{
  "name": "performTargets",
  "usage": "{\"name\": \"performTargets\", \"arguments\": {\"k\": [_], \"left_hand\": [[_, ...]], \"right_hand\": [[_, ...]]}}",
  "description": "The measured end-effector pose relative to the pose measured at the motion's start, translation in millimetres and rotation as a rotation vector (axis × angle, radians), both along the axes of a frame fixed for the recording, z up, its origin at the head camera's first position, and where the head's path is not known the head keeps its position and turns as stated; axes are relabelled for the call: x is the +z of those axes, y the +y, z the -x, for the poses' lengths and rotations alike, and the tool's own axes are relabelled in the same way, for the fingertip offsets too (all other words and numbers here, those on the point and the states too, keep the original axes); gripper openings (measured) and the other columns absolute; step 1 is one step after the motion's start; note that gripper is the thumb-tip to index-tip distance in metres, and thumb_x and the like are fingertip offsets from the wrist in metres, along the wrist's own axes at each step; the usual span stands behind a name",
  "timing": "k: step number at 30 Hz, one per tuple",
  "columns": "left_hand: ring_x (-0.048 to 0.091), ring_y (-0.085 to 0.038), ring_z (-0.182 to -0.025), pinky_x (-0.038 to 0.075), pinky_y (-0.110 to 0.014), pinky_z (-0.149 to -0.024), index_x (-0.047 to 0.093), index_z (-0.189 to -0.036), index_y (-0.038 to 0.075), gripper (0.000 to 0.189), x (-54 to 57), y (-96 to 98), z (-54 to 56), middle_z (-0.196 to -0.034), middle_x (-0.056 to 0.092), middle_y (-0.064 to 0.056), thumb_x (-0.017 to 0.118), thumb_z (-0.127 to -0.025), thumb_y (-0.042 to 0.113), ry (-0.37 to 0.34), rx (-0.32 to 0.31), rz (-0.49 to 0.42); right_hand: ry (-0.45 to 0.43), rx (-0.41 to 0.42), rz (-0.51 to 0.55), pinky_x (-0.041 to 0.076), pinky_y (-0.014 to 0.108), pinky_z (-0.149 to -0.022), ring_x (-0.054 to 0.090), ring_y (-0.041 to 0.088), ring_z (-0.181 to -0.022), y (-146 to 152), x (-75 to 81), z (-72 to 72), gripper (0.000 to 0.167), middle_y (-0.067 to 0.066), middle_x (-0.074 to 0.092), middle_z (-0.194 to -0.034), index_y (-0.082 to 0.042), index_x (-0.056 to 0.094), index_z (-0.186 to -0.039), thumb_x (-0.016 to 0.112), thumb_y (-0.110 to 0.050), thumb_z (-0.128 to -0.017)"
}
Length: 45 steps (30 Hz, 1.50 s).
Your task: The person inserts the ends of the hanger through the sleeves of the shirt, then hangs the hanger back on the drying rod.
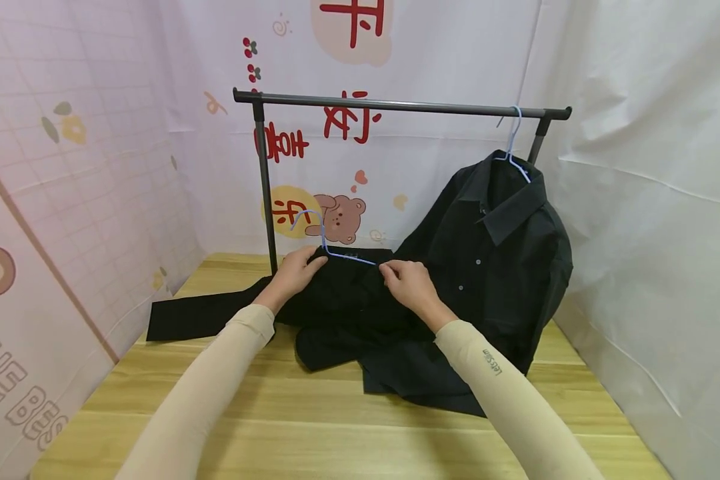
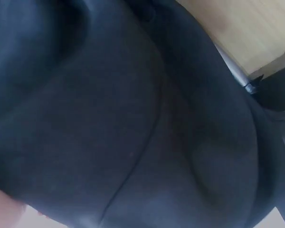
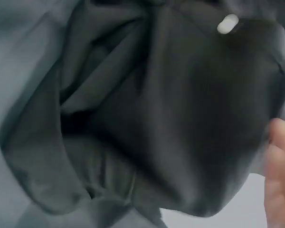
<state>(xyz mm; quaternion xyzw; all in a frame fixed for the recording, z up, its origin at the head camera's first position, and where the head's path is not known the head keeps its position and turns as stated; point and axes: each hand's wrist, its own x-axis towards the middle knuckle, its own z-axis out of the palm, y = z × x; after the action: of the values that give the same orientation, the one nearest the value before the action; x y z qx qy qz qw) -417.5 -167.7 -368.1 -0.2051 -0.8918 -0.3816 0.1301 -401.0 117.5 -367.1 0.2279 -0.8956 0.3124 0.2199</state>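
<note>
A black shirt (image 1: 342, 293) hangs loosely between both hands, its lower folds on the table. A light blue hanger (image 1: 351, 257) lies along its upper edge, hook standing up to the left. My left hand (image 1: 294, 275) grips the shirt's upper edge left of the hook. My right hand (image 1: 413, 288) pinches the fabric near the visible right end of the hanger. Dark cloth fills most of both wrist views. A bit of my left hand (image 2: 4, 209) shows at the lower left corner, and my right fingers (image 3: 281, 166) show along the right side.
Behind the hands stands a dark metal rack (image 1: 396, 104). From its right end a second black buttoned shirt (image 1: 474, 267) hangs on another light blue hanger (image 1: 518, 127), close to my right hand. A sleeve (image 1: 198, 317) stretches left across the wooden table (image 1: 312, 427).
</note>
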Motion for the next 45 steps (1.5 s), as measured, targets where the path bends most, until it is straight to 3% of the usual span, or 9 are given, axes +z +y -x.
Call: {"name": "performTargets", "arguments": {"k": [3,7,11,15,19,26,30,40,45], "left_hand": [[0.054,-0.026,-0.097,0.043,-0.043,-0.085,0.06,-0.106,0.007,0.023,2.0,-3.6,0.5,-0.103,0.059,-0.011,0.051,-0.105,0.029,-0.047,-0.017,-0.034],[0.052,-0.023,-0.088,0.041,-0.039,-0.08,0.059,-0.096,0.009,0.022,3.1,-10.1,1.4,-0.09,0.055,-0.007,0.053,-0.105,0.028,-0.064,-0.052,-0.07],[0.048,-0.023,-0.077,0.039,-0.036,-0.072,0.055,-0.088,0.008,0.026,5.8,-7.9,0.7,-0.08,0.048,-0.006,0.054,-0.104,0.029,-0.083,-0.101,-0.097],[0.048,-0.023,-0.07,0.039,-0.034,-0.067,0.055,-0.086,0.004,0.03,8.3,2.3,-1.3,-0.076,0.047,-0.006,0.054,-0.104,0.029,-0.107,-0.148,-0.12],[0.053,-0.022,-0.076,0.042,-0.035,-0.07,0.061,-0.092,0.005,0.029,12.6,15.0,-5.3,-0.08,0.054,-0.007,0.054,-0.104,0.03,-0.123,-0.152,-0.126],[0.057,-0.027,-0.117,0.043,-0.045,-0.101,0.065,-0.126,0.008,0.037,17.0,4.8,-1.4,-0.124,0.064,-0.011,0.059,-0.101,0.035,-0.102,-0.055,-0.031],[0.058,-0.026,-0.099,0.047,-0.047,-0.092,0.069,-0.111,0.008,0.028,13.7,-23.5,1.8,-0.106,0.065,-0.011,0.063,-0.099,0.033,-0.054,0.01,-0.001],[0.052,-0.032,-0.103,0.043,-0.047,-0.094,0.064,-0.118,0.0,0.03,2.9,-90.5,1.9,-0.116,0.061,-0.019,0.06,-0.101,0.024,-0.151,0.177,-0.129],[0.055,-0.036,-0.102,0.045,-0.05,-0.093,0.065,-0.118,-0.002,0.027,2.9,-104.0,-0.6,-0.113,0.063,-0.022,0.057,-0.102,0.019,-0.092,0.323,-0.095]], "right_hand": [[-0.044,-0.057,0.025,0.048,0.045,-0.093,0.062,0.027,-0.106,13,-4.0,5.7,0.034,0.011,0.067,-0.115,-0.006,0.066,-0.127,0.054,-0.027,-0.104],[-0.279,-0.042,-0.053,0.032,0.054,-0.11,0.04,0.037,-0.136,31,-4.7,11.3,0.065,0.019,0.043,-0.149,-0.004,0.038,-0.152,0.051,-0.045,-0.103],[-0.392,0.048,-0.007,0.048,0.045,-0.084,0.059,0.037,-0.098,33,-4.6,13.7,0.052,0.02,0.062,-0.107,0.0,0.063,-0.115,0.055,-0.049,-0.099],[-0.338,0.096,0.08,0.037,0.034,-0.058,0.043,0.026,-0.059,19,-3.2,12.4,0.044,0.009,0.041,-0.066,-0.007,0.047,-0.073,0.064,-0.04,-0.097],[-0.208,0.086,0.058,0.036,0.031,-0.055,0.043,0.018,-0.055,-1,1.8,5.8,0.039,0.001,0.041,-0.061,-0.013,0.049,-0.069,0.066,-0.036,-0.096],[-0.006,-0.068,0.075,0.037,0.034,-0.054,0.046,0.017,-0.053,-4,2.3,0.1,0.037,0.001,0.043,-0.059,-0.015,0.05,-0.072,0.065,-0.04,-0.096],[0.034,-0.142,0.132,0.036,0.035,-0.052,0.044,0.02,-0.051,7,3.1,2.4,0.039,0.003,0.041,-0.06,-0.015,0.047,-0.074,0.063,-0.042,-0.097],[0.032,-0.175,0.235,0.035,0.036,-0.053,0.041,0.024,-0.052,26,3.6,9.7,0.046,0.007,0.038,-0.063,-0.012,0.039,-0.072,0.06,-0.044,-0.099],[0.017,-0.178,0.267,0.036,0.036,-0.055,0.044,0.024,-0.055,29,2.5,12.9,0.046,0.007,0.04,-0.064,-0.012,0.04,-0.071,0.061,-0.044,-0.098]]}}
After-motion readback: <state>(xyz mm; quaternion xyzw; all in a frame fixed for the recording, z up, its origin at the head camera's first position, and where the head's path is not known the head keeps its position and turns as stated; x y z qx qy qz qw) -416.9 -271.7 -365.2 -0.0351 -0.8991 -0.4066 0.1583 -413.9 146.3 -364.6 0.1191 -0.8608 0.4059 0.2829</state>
